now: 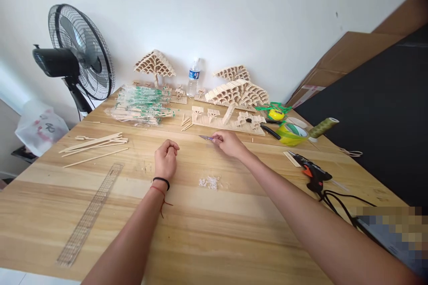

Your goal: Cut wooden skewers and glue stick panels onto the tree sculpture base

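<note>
My left hand (166, 158) rests on the wooden table (214, 236) as a loose fist, with nothing visible in it; black and red bands circle its wrist. My right hand (228, 142) reaches farther out and its fingers pinch a small knife (206, 137) whose blade points left and lies on the table. A small heap of pale wood shavings (209, 182) lies between my forearms. Just beyond the right hand stands a flat base with small wooden stick models (227, 120).
Loose wooden sticks (95, 143) and a long clear ruler (90, 213) lie at the left. Packs of chopsticks (142, 104), a water bottle (193, 76) and fan-shaped stick models (239, 91) stand at the back. Yellow tape (291, 133), thread spool (323, 127), glue gun (312, 173) lie right. A standing fan (78, 53) is far left.
</note>
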`<state>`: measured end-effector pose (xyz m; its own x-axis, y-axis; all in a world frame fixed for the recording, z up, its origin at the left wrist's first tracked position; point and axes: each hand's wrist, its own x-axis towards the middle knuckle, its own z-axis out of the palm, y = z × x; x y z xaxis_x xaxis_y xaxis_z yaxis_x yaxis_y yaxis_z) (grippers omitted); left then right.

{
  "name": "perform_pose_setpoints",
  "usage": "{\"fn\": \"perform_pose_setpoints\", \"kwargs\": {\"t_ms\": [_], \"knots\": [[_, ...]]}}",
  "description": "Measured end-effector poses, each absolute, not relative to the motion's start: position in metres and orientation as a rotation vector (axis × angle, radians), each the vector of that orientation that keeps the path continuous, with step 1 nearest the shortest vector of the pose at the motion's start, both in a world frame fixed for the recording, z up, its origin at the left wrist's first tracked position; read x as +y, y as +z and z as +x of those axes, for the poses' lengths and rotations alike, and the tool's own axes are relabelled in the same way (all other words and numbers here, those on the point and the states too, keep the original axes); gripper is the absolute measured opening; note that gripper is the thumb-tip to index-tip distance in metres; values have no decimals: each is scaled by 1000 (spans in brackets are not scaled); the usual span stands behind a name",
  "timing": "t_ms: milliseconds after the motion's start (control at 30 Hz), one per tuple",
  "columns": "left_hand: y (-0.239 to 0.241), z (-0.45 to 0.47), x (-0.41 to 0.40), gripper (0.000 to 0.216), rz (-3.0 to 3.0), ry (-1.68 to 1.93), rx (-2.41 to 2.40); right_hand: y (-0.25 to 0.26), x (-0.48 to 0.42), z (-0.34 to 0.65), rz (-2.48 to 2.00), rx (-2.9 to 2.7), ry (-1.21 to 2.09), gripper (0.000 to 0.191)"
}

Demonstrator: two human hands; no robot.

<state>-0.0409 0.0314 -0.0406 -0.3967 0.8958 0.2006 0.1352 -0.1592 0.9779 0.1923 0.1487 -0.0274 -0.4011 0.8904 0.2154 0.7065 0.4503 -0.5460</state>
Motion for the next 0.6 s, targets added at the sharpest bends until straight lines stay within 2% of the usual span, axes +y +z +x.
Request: {"fn": "perform_pose_setpoints", "kwargs": {"t_ms": [267,600], "knots": [[-46,-43,32,14,1156,1602,1514,-38,172,159,-1237,-2155,515,14],[-49,-43,33,14,1165,1594,1502,-43,178,156,-1245,-2094,676,13]]}}
